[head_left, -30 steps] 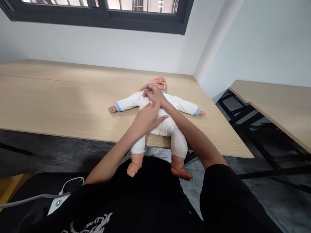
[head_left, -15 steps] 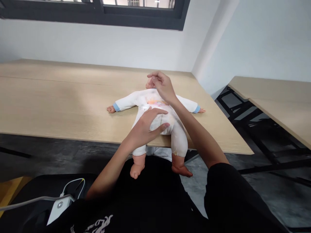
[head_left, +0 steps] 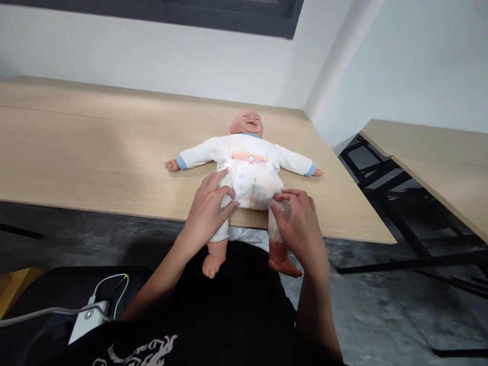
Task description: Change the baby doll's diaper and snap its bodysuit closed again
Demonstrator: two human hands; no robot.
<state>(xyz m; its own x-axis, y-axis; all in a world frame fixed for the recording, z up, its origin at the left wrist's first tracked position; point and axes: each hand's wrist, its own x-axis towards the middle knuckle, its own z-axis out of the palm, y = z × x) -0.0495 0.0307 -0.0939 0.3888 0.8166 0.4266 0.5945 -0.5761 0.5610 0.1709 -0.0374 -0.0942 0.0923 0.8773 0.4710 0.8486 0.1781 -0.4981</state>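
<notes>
A baby doll (head_left: 249, 162) in a white suit with blue cuffs lies on its back on the wooden table (head_left: 95, 152), arms spread, legs hanging over the near edge. My left hand (head_left: 208, 208) grips the doll's left-side thigh and hip, fingers curled round the cloth. My right hand (head_left: 297, 218) pinches the white suit at the other thigh. The shirt is pulled up, showing a coloured band at the belly.
A second wooden table (head_left: 430, 157) with a black frame stands to the right across a gap. A white device with cables (head_left: 89, 317) lies on a black seat at lower left. The wall corner rises behind the doll.
My right hand has come down from the doll's head and chest to its thigh. My left hand slid from the belly to the hip. The doll's face is uncovered now.
</notes>
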